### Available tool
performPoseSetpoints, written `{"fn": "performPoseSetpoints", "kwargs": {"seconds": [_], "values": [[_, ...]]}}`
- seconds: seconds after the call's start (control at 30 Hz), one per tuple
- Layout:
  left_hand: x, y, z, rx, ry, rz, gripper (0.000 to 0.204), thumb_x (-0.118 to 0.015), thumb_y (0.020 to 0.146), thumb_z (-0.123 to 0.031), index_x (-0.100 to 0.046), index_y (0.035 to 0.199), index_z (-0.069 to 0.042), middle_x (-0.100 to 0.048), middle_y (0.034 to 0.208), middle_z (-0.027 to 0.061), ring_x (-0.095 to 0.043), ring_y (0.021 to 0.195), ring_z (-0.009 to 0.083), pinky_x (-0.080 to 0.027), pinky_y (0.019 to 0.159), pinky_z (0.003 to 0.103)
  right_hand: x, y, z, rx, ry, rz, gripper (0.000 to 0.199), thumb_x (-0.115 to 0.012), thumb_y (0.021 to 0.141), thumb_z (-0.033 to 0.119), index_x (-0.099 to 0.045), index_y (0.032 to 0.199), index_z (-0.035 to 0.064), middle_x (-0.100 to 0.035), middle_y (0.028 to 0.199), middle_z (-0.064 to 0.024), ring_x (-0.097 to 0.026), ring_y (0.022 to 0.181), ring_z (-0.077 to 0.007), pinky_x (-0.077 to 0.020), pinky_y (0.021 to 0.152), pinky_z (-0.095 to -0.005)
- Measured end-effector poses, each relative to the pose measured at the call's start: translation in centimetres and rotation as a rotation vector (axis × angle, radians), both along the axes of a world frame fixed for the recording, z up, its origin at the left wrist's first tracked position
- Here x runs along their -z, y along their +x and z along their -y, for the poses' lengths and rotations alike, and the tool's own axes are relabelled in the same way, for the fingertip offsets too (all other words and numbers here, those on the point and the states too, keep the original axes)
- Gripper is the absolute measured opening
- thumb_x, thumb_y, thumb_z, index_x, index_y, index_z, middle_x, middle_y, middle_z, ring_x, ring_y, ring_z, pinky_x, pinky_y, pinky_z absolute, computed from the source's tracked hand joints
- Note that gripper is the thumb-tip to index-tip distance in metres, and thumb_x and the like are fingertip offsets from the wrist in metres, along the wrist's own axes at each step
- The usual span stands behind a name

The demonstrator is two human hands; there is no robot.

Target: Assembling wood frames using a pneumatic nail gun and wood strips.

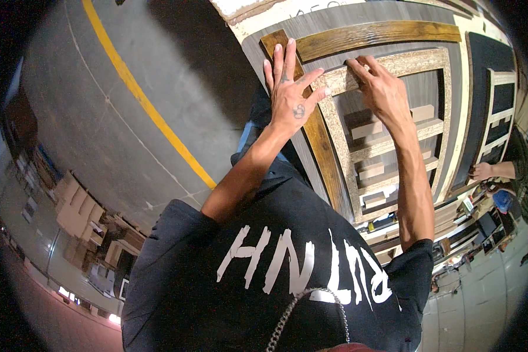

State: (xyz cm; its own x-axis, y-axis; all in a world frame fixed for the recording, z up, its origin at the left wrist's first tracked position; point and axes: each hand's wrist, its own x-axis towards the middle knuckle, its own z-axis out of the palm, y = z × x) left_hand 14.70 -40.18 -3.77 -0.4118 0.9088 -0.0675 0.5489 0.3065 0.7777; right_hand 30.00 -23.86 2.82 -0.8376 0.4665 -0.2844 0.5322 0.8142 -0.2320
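My left hand (pixel 291 100) lies with fingers spread across a brown stained wood strip (pixel 317 135). Its fingertips reach the strip's far end, and the thumb touches the corner of a raw particleboard frame (pixel 342 144). That frame has crossbars and lies on a grey wood-grain panel (pixel 366 114). Bent fingers of my right hand (pixel 384 91) press together at the frame's far rail; whatever they pinch is too small or hidden to make out. Beyond the rail runs a second stained strip (pixel 375 36), its left end near the first strip.
At right, another person's hand (pixel 483 171) rests by a dark panel (pixel 475 111) bearing a second slatted frame (pixel 501 117). Left of the work, a yellow line (pixel 141 97) crosses the grey floor (pixel 176 64). Stacked boxes (pixel 79 205) stand at far left.
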Motion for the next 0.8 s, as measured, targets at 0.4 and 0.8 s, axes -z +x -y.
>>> {"fn": "performPoseSetpoints", "kwargs": {"seconds": [0.4,0.8], "values": [[-0.1,-0.3,-0.1,0.011,0.007,-0.022,0.041,-0.075,0.082,-0.046,-0.074,0.117,-0.025,-0.007,0.166,0.0093,-0.001,0.152,0.0350,0.003,0.119,0.056,-0.3,-0.5,-0.6,-0.036,-0.048,0.057,0.065,-0.057,0.074,-0.012,-0.058,0.134,0.0129,-0.059,0.130,-0.0111,-0.066,0.105,-0.0273,-0.0594,0.082,-0.0365],[-0.1,-0.2,-0.1,0.016,-0.008,-0.038,0.040,-0.077,0.080,-0.044,-0.074,0.115,-0.025,-0.007,0.166,0.0092,-0.001,0.152,0.0356,0.003,0.119,0.056,0.7,0.1,-1.0,-0.094,-0.005,-0.069,0.060,-0.059,0.076,-0.008,-0.058,0.133,0.0108,-0.058,0.120,-0.0072,-0.067,0.094,-0.0255,-0.0594,0.076,-0.0360]]}}
